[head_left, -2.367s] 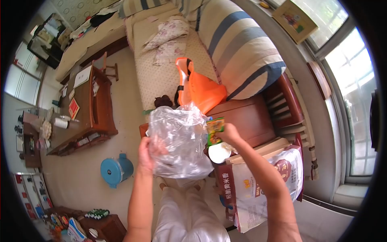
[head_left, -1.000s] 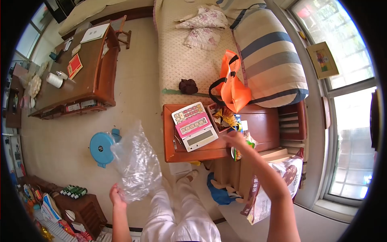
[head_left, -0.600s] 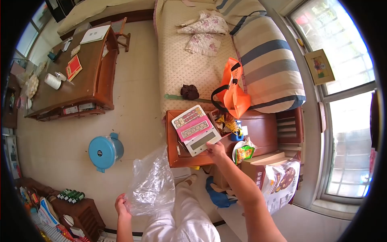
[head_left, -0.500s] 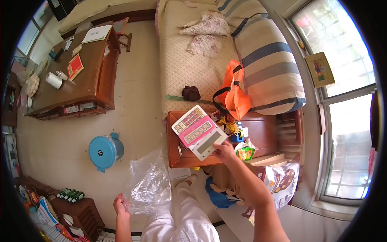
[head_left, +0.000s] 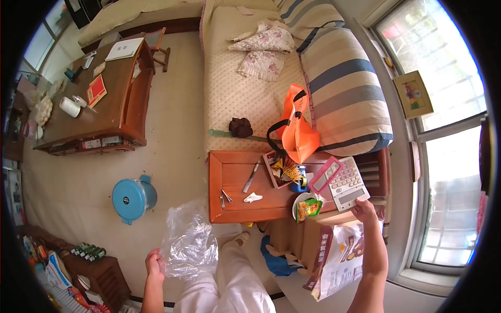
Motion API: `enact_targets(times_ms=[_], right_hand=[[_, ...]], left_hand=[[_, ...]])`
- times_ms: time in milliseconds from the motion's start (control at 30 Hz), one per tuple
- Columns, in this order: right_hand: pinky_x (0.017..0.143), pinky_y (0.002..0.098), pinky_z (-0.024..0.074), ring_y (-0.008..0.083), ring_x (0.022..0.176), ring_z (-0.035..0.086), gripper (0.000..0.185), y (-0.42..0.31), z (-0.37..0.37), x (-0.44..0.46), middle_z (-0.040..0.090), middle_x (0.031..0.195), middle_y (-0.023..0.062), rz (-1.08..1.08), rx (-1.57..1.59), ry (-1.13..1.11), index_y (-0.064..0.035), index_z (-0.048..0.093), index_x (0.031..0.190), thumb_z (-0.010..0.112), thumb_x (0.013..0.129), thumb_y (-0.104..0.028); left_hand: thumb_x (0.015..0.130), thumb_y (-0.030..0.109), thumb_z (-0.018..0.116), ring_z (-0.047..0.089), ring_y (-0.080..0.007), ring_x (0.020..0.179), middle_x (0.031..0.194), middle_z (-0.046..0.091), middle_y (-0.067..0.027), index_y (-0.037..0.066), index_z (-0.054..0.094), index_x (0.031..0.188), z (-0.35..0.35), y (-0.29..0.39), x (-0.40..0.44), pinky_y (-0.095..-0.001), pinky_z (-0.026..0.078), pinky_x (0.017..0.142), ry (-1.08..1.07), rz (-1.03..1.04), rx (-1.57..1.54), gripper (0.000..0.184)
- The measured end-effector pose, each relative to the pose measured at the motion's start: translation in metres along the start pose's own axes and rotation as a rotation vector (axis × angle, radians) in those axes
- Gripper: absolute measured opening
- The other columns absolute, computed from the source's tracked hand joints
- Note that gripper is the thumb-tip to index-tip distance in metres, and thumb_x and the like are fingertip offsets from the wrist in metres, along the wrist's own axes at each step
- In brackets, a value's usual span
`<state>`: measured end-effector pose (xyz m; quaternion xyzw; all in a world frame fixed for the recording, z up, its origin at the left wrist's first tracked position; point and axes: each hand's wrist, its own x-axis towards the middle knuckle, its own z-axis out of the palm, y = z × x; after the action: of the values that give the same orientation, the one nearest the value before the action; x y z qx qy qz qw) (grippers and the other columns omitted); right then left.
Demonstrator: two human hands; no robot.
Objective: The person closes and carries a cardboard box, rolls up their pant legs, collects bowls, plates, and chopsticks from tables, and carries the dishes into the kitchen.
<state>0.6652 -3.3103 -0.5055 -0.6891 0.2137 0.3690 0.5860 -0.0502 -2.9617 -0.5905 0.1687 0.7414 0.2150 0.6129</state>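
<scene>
White rectangular calculator (head_left: 347,180), long axis near-to-far, display (head_left: 351,196) near, beyond gripping right hand (head_left: 365,211), left hand (head_left: 154,264) clutching clear plastic bag (head_left: 190,243)

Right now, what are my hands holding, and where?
Right hand: white rectangular calculator, by its display end. Left hand: crumpled clear plastic bag, by its edge.

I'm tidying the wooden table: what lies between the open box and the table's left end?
In the head view, a pen-like object, a white scrap and small metal pieces on the table.
</scene>
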Motion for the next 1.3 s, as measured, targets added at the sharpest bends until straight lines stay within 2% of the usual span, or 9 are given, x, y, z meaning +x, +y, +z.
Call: enact_targets(times_ms=[467, 633, 667, 733, 767, 867, 900, 1000, 1300], right_hand=[[0.085, 0.0418, 0.0447, 0.0223, 0.099, 0.058, 0.015, 0.036, -0.037, 0.165, 0.064, 0.097, 0.0082, 0.515, 0.011, 0.245, -0.0099, 0.060, 0.106, 0.057, 0.091, -0.013], [0.065, 0.0423, 0.0494, 0.0290, 0.071, 0.063, 0.011, 0.008, -0.024, 0.176, 0.066, 0.084, 0.0141, -0.032, -0.862, 0.505, -0.0033, 0.065, 0.086, 0.066, 0.079, -0.012], [0.066, 0.0403, 0.0482, 0.0308, 0.071, 0.062, 0.009, 0.014, 0.054, 0.097, 0.066, 0.082, 0.0165, -0.789, -1.292, 0.414, -0.0016, 0.064, 0.083, 0.061, 0.078, -0.009], [0.066, 0.0396, 0.0479, 0.0327, 0.072, 0.062, 0.010, 0.016, 0.134, 0.042, 0.064, 0.081, 0.0190, -1.036, -1.193, 0.143, -0.0007, 0.062, 0.083, 0.057, 0.079, -0.007], [0.063, 0.0310, 0.0493, 0.0173, 0.069, 0.062, 0.008, 0.025, 0.175, 0.010, 0.065, 0.073, 0.0097, -1.076, -1.172, -0.045, -0.0022, 0.065, 0.087, 0.060, 0.081, -0.006], [0.059, 0.0284, 0.0500, 0.0143, 0.061, 0.062, 0.014, 0.090, 0.266, -0.026, 0.066, 0.072, 0.0071, -0.646, -1.163, -0.380, -0.0031, 0.066, 0.094, 0.062, 0.084, -0.012], [0.057, 0.0275, 0.0502, 0.0115, 0.061, 0.063, 0.015, 0.123, 0.286, -0.011, 0.066, 0.073, 0.0069, -0.822, -1.216, -0.441, -0.0030, 0.066, 0.094, 0.064, 0.084, -0.014], [0.076, 0.0436, 0.0496, 0.0380, 0.084, 0.063, 0.038, 0.191, 0.357, 0.006, 0.067, 0.081, 0.0184, -0.672, -1.381, -0.206, -0.0024, 0.064, 0.091, 0.065, 0.080, -0.039], [0.071, 0.0480, 0.0466, 0.0366, 0.079, 0.059, 0.018, 0.190, 0.381, 0.003, 0.059, 0.081, 0.0157, -1.046, -1.239, 0.346, -0.0083, 0.056, 0.088, 0.057, 0.084, -0.026]], left_hand=[[0.084, 0.006, 0.047, 0.056, -0.0165, 0.075, 0.091, 0.061, -0.0056, 0.008, 0.063, 0.098, 0.019, -0.049, -0.037, -0.0284, 0.047, 0.058, 0.051, 0.052, 0.014, 0.021], [0.082, 0.005, 0.046, 0.058, -0.0184, 0.082, 0.094, 0.062, -0.0064, 0.007, 0.061, 0.099, 0.018, -0.049, -0.039, -0.0305, 0.049, 0.063, 0.027, 0.030, 0.028, 0.023], [0.082, 0.005, 0.046, 0.058, -0.0184, 0.082, 0.094, 0.062, -0.0064, 0.007, 0.061, 0.099, 0.019, -0.048, -0.038, -0.0305, 0.049, 0.063, 0.020, 0.025, 0.022, 0.023], [0.081, 0.005, 0.047, 0.058, -0.0181, 0.083, 0.094, 0.062, -0.0063, 0.007, 0.061, 0.098, 0.021, -0.049, -0.034, -0.0292, 0.048, 0.063, 0.023, 0.019, -0.014, 0.022], [0.081, 0.005, 0.047, 0.058, -0.0181, 0.083, 0.094, 0.062, -0.0063, 0.007, 0.061, 0.098, 0.020, -0.050, -0.031, -0.0292, 0.048, 0.063, 0.016, 0.010, -0.016, 0.022], [0.080, 0.004, 0.047, 0.059, -0.0180, 0.083, 0.094, 0.062, -0.0063, 0.007, 0.061, 0.098, 0.019, -0.052, -0.020, -0.0291, 0.048, 0.061, -0.040, -0.020, 0.013, 0.022], [0.083, 0.006, 0.047, 0.058, -0.0166, 0.079, 0.092, 0.061, -0.0055, 0.008, 0.061, 0.099, 0.018, -0.054, -0.018, -0.0280, 0.047, 0.057, -0.047, -0.038, 0.015, 0.021], [0.085, 0.008, 0.046, 0.056, -0.0145, 0.072, 0.086, 0.059, -0.0048, 0.008, 0.061, 0.099, 0.008, -0.054, -0.015, -0.0262, 0.046, 0.052, -0.050, -0.058, 0.016, 0.020], [0.078, 0.004, 0.048, 0.045, -0.0115, 0.049, 0.071, 0.053, -0.0029, 0.007, 0.060, 0.095, -0.085, -0.010, 0.012, -0.0251, 0.036, 0.039, 0.035, -0.172, -0.071, 0.021]])
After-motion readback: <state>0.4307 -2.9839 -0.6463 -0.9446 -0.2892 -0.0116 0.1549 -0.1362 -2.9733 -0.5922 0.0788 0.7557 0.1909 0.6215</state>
